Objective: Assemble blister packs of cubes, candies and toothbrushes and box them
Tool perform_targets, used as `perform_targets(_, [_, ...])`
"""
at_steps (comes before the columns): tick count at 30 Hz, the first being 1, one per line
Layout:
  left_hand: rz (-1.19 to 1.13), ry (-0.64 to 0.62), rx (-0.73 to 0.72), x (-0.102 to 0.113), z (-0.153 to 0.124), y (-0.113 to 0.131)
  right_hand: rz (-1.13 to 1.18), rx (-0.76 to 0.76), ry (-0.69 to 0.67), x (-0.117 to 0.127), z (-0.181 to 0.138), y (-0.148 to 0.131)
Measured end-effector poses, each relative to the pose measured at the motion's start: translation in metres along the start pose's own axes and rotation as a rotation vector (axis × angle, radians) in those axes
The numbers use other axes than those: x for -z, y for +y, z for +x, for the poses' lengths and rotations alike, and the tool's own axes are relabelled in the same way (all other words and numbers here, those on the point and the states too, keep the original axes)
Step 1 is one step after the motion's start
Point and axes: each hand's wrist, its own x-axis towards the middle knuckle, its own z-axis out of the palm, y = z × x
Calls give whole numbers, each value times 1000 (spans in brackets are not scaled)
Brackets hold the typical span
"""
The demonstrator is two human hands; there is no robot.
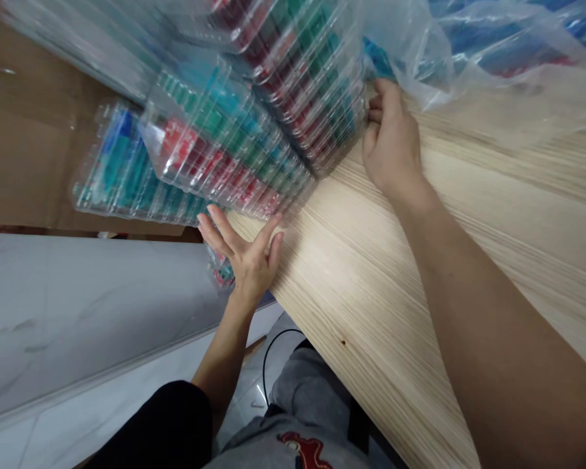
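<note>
Two tall stacks of clear plastic trays stand side by side, blurred by motion. The nearer tray stack (229,150) shows red, green and light blue contents, and the farther tray stack (303,71) shows dark red, green and blue. My left hand (251,260) is open with fingers spread, its fingertips close to the lower edge of the nearer stack; exact contact is unclear. At the right side of the farther stack is my right hand (393,140), its fingers bent loosely toward the trays with nothing visible in them. A blue piece (378,58) shows just beyond its fingers.
Clear plastic bags (493,65) with blue contents lie at the upper right of the wooden table (351,260). Left of the stacks are another tray pile (127,169) and a cardboard box (24,143). A small clear packet (222,270) lies below my left hand.
</note>
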Motion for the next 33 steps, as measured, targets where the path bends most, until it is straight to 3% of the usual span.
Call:
perform_targets(3, [31, 100, 40, 1, 1, 7, -39, -22, -33, 2, -2, -6])
perform_targets(6, [158, 164, -26, 2, -1, 12, -52, -32, -42, 4, -4, -10])
perform_targets(11, [276, 171, -127, -2, -4, 11, -46, -12, -16, 2, -3, -5])
perform_targets(17, [188, 112, -103, -6, -5, 4, -54, 52, 18, -10, 1, 16])
perform_targets(23, [99, 102, -61, -11, -5, 0, 11, 172, 164, -19, 3, 35])
perform_targets(29, [-36, 112, -32, -15, -2, 0, 43, 99, 17, -4, -9, 20])
perform_targets(33, [-129, 152, -106, -16, -2, -4, -80, 104, -13, 12, -51, 3])
